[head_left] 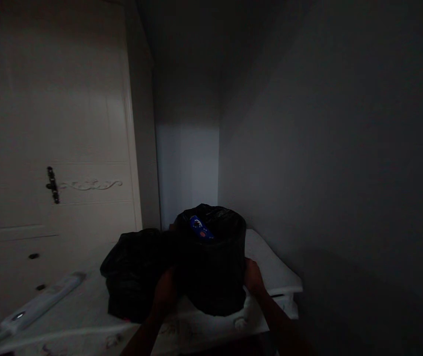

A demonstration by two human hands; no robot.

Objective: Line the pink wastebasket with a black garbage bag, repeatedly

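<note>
A round bin lined with a black bag [215, 277] is between my two hands, at the front of the white dresser [263, 252]. Inside its mouth shows a blue packet [200, 227] with white and red print. My left hand [166, 289] is closed against the bin's left side, its fingertips lost in the dark. On the opposite side, my right hand [253, 276] grips the bin low down. A second black bag-lined container [133, 277] stands just left of my left hand. Whether the bin's base rests on the dresser or is lifted, I cannot tell.
A long white power strip or similar bar [43, 301] lies at the dresser's left end. Behind it stands a white wardrobe [93, 123] with a dark handle [52, 185]. A grey wall [326, 148] borders the dresser on the right. The room is dim.
</note>
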